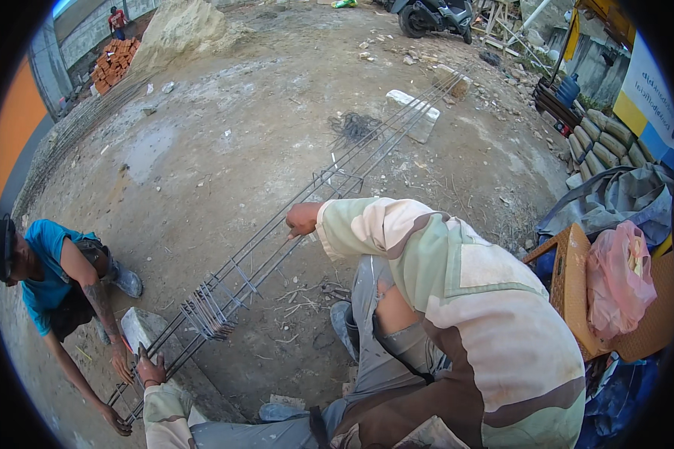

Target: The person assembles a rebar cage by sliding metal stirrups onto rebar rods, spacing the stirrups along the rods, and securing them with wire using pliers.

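Observation:
A long frame of thin steel rebar (266,243) runs slantwise from near left to far right. My right hand (304,218) is closed on its bars around mid-length. At the near left end my left hand (150,370) grips the bars, thumb upward. Between my hands, a bunch of rebar stirrups (207,313) is gathered around the bars, with a few loose ones beside it. Further up, another stirrup (338,181) hangs on the frame. Close to my left hand, a co-worker in a blue shirt (49,258) reaches both hands to the bars' end.
Pale blocks prop the frame, one (142,329) near and one (416,112) far. Tangled wire (354,127) lies on the dirt. At right are a brown woven chair (569,277) with a pink plastic bag (620,280), and stacked sacks (606,142). A motorbike (434,19) stands far off.

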`<action>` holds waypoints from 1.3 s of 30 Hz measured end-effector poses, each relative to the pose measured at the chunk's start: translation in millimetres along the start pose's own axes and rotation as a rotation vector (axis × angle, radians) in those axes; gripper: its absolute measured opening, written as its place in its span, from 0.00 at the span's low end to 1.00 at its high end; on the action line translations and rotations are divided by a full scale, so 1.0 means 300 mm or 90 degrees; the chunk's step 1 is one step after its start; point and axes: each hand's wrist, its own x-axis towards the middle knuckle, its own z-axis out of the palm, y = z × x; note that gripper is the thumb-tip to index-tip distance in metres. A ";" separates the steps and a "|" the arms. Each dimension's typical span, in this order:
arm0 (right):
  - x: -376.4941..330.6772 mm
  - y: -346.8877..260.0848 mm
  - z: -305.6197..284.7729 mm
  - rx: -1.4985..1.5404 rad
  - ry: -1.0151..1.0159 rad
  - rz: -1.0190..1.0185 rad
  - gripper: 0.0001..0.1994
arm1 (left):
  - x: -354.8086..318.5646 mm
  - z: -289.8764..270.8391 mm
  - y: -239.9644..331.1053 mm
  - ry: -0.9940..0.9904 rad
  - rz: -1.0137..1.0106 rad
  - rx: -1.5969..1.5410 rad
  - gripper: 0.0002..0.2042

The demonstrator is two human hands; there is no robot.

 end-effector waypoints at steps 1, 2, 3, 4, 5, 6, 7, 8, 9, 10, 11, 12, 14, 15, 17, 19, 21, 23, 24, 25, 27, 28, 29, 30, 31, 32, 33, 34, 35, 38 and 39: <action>-0.011 0.011 -0.001 0.002 0.003 0.019 0.23 | 0.004 -0.002 0.006 -0.015 -0.019 -0.047 0.40; -0.019 0.018 -0.003 0.004 0.003 0.036 0.23 | 0.006 0.004 -0.002 -0.016 -0.019 -0.043 0.40; -0.015 0.011 -0.016 0.013 0.019 0.036 0.22 | 0.006 0.006 -0.034 -0.009 -0.014 -0.043 0.40; -0.012 0.011 -0.030 0.016 0.048 0.044 0.21 | 0.010 0.009 -0.064 -0.002 -0.009 -0.042 0.40; -0.004 0.009 -0.047 0.021 0.076 0.046 0.21 | 0.013 0.012 -0.115 0.012 -0.007 -0.045 0.39; -0.018 0.043 -0.070 0.039 0.118 0.035 0.20 | 0.008 0.009 -0.110 0.008 -0.006 -0.047 0.38; -0.025 0.092 -0.111 0.032 0.123 0.083 0.18 | 0.028 0.002 -0.101 0.003 -0.006 -0.047 0.38; -0.053 0.149 -0.131 0.060 0.220 0.088 0.17 | 0.025 0.000 -0.070 0.014 -0.012 -0.041 0.38; -0.123 0.262 -0.152 0.109 0.296 0.143 0.17 | 0.041 0.005 0.027 0.010 -0.024 -0.049 0.38; -0.178 0.359 -0.171 0.127 0.430 0.162 0.17 | 0.067 0.004 0.023 0.042 0.011 -0.068 0.37; -0.169 0.356 -0.176 0.162 0.486 0.236 0.17 | 0.042 -0.020 -0.074 0.050 -0.011 -0.090 0.37; -0.209 0.416 -0.165 0.166 0.533 0.311 0.17 | 0.053 -0.024 -0.101 0.059 -0.010 -0.131 0.36; -0.310 0.515 -0.069 0.137 0.518 0.388 0.15 | 0.052 -0.026 -0.104 0.057 -0.026 -0.152 0.36; -0.334 0.531 -0.005 0.133 0.486 0.423 0.15 | 0.041 -0.039 -0.114 0.055 -0.038 -0.167 0.35; -0.364 0.571 0.089 0.074 0.482 0.399 0.16 | 0.031 -0.055 -0.161 0.036 -0.029 -0.182 0.35; -0.375 0.581 0.157 0.013 0.470 0.382 0.17 | 0.003 -0.028 -0.164 0.023 -0.056 -0.174 0.33; -0.337 0.542 0.189 -0.041 0.544 0.239 0.23 | -0.031 -0.029 -0.194 0.018 -0.070 -0.179 0.33; -0.238 0.403 0.164 -0.053 0.464 0.221 0.26 | -0.116 -0.079 -0.272 0.021 -0.103 -0.168 0.33; -0.203 0.354 0.133 -0.084 0.386 0.220 0.29 | -0.149 -0.104 -0.296 0.019 -0.124 -0.175 0.33; -0.189 0.354 0.114 -0.086 0.385 0.226 0.29 | -0.148 -0.108 -0.289 0.012 -0.135 -0.189 0.32; -0.200 0.394 0.110 -0.049 0.251 0.239 0.31 | -0.133 -0.104 -0.237 -0.017 -0.146 -0.178 0.32; -0.214 0.430 0.117 -0.051 0.244 0.249 0.31 | -0.130 -0.099 -0.212 -0.035 -0.168 -0.158 0.31; -0.209 0.456 0.125 -0.026 0.267 0.229 0.31 | -0.139 -0.107 -0.229 -0.041 -0.170 -0.157 0.31; -0.193 0.476 0.135 0.003 0.290 0.203 0.31 | -0.160 -0.122 -0.274 -0.023 -0.177 -0.174 0.32; -0.189 0.500 0.146 0.008 0.282 0.196 0.31 | -0.181 -0.133 -0.319 -0.004 -0.186 -0.191 0.32; -0.203 0.539 0.155 -0.069 0.287 0.238 0.31 | -0.192 -0.135 -0.329 -0.010 -0.199 -0.189 0.32; -0.216 0.581 0.164 -0.145 0.293 0.276 0.30 | -0.202 -0.149 -0.338 -0.011 -0.210 -0.212 0.33; -0.227 0.640 0.166 -0.141 0.273 0.312 0.30 | -0.227 -0.159 -0.349 -0.008 -0.222 -0.237 0.34; -0.204 0.676 0.174 -0.124 0.255 0.326 0.30 | -0.279 -0.210 -0.405 -0.010 -0.229 -0.272 0.37; -0.348 1.045 0.099 -0.147 0.057 0.415 0.24 | -0.255 -0.158 -0.419 -0.042 -0.245 -0.214 0.39; -0.438 1.131 0.050 -0.161 0.071 0.426 0.20 | -0.229 -0.133 -0.359 -0.046 -0.229 -0.158 0.40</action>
